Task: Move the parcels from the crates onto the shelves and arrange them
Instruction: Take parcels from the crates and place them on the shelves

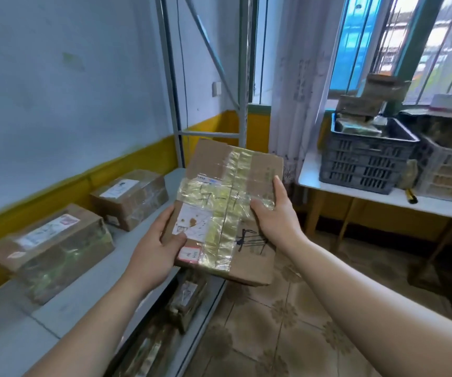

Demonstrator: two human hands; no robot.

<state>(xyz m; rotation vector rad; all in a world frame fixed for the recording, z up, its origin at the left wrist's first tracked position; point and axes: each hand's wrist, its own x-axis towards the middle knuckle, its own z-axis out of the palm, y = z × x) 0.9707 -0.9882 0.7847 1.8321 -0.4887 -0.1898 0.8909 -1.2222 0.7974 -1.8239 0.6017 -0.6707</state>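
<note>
Both hands grasp one flat cardboard parcel (227, 210) between them. The left hand (159, 240) grips its near left edge, thumb pressed on top across a white label and the other fingers tucked out of sight beneath. The right hand (273, 213) holds the right edge, thumb lying on the yellowed tape that crosses the top face and a finger reaching up along the side. Neither hand is slack; each is closed round the box.

The parcel hangs in the air, tilted a little, over the front edge of the grey shelf (96, 289) near its right end, touching nothing but the hands. Black marker strokes and a small pink-edged sticker show on its top.

On the shelf to the left lie two taped brown boxes, well apart from the held one: a nearer box (53, 248) and a farther box (130, 198), both set against the yellow-banded wall. More parcels (186, 300) sit on the level below, blurred.

To the right, across patterned floor tiles (287, 322), a white tabletop (437, 208) carries a dark crate (366, 159) with boxes (361, 123) piled above its rim, and just beside it a pale crate (448, 175). A small yellow-and-black object (412, 198), too small to identify, lies at the tabletop's front. A sheer curtain (295, 91) hangs by the window behind.
</note>
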